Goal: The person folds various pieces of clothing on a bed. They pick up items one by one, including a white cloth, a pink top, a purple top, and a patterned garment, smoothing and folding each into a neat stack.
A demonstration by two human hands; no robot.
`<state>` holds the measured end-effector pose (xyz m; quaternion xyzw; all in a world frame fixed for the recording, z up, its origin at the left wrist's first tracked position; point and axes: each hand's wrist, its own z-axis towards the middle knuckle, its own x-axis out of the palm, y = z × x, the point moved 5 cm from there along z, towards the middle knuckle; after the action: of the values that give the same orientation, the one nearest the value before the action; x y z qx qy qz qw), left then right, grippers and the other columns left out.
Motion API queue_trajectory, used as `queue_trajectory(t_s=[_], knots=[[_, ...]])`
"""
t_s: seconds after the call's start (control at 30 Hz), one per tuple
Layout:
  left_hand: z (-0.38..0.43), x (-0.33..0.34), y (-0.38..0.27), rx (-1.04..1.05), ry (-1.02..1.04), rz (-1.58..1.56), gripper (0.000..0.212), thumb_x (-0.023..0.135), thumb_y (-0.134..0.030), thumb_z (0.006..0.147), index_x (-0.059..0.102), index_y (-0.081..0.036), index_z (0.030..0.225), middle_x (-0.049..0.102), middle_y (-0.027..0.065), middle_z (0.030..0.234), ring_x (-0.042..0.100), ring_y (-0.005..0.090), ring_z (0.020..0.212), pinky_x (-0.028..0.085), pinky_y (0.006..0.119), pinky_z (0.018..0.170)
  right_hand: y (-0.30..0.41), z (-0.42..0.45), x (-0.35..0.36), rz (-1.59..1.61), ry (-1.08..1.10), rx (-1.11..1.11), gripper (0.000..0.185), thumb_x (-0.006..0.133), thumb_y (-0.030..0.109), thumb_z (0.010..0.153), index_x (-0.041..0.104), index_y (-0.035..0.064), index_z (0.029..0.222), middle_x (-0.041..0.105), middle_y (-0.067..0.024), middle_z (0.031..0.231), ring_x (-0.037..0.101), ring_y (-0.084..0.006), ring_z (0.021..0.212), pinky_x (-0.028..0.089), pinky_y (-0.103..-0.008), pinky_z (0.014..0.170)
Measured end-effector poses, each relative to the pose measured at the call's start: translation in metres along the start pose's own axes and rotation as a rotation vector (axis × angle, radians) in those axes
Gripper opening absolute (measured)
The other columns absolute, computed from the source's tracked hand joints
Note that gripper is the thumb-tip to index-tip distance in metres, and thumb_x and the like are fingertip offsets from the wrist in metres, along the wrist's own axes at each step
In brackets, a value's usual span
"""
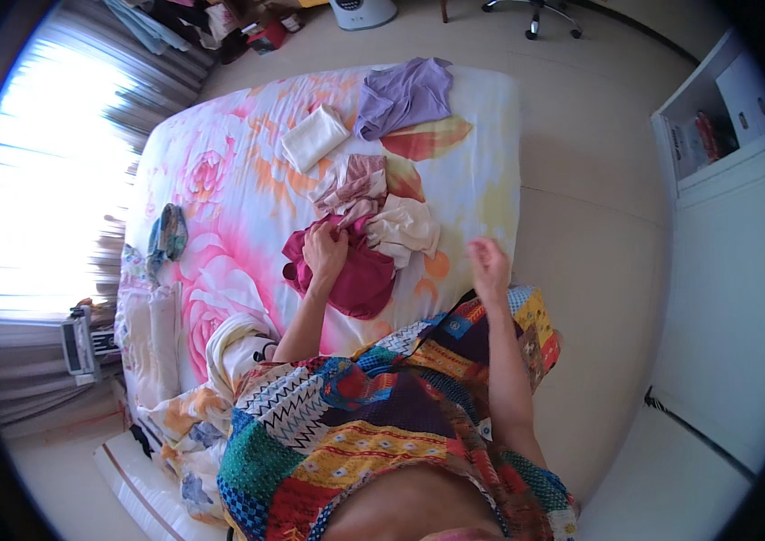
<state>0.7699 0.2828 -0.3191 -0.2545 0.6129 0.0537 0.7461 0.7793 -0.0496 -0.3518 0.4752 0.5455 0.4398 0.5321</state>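
My left hand (326, 250) rests on a crumpled magenta cloth garment (362, 280), its fingers at the upper part of the fabric; whether they grip it I cannot tell. My right hand (488, 260) is raised to the right of the pile, near the bed's edge, fingers curled and slightly blurred, with nothing visible in it. Touching the magenta garment are a cream cloth (406, 226) and a pink-and-white patterned garment (355, 182). Farther up the flowered bedsheet (220, 135) lie a folded white cloth (315, 137) and a lavender garment (406, 98).
A blue-green patterned cloth (169, 233) and folded pale fabric (159, 331) lie along the bed's left side. Bunched bedding (200, 426) is beside me. Beyond the floor at right stands a white cabinet (727, 270); a wheeled chair base (534, 17) is at the top.
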Motion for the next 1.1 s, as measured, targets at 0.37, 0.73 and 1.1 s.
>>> queue_trajectory(t_s=[0.37,0.73,1.1], knots=[[-0.034,-0.126,-0.047,-0.003,-0.262,-1.070,0.014,0.061,-0.012,0.088,0.055,0.000,0.085,0.055,0.0000,0.070,0.049,0.0051,0.063,0.042,0.022,0.058,0.150,-0.046,0.143,-0.150,0.295,-0.547,0.034,0.074,0.020,0.069,0.063,0.0048,0.097,0.062,-0.0120,0.090,0.054,-0.0305,0.099,0.039,-0.0400,0.091],[0.034,-0.170,-0.143,0.442,0.159,-1.292,0.033,0.049,-0.020,0.095,0.059,0.005,0.114,0.063,0.0111,0.109,0.056,0.0167,0.105,0.041,0.029,0.093,0.140,0.027,0.032,0.217,0.169,-0.072,0.025,0.064,0.015,0.085,0.059,-0.0018,0.103,0.061,-0.0046,0.087,0.055,-0.0092,0.073,0.045,-0.0237,0.065],[-0.009,0.018,-0.101,0.733,0.245,-0.455,0.036,0.067,-0.005,0.066,0.066,-0.007,0.102,0.061,0.0092,0.114,0.054,0.0286,0.108,0.041,0.039,0.094,0.018,-0.021,0.014,-0.672,-0.110,-0.191,0.052,0.071,0.034,0.074,0.055,-0.0015,0.108,0.053,-0.0192,0.107,0.051,-0.0344,0.102,0.042,-0.0435,0.088]])
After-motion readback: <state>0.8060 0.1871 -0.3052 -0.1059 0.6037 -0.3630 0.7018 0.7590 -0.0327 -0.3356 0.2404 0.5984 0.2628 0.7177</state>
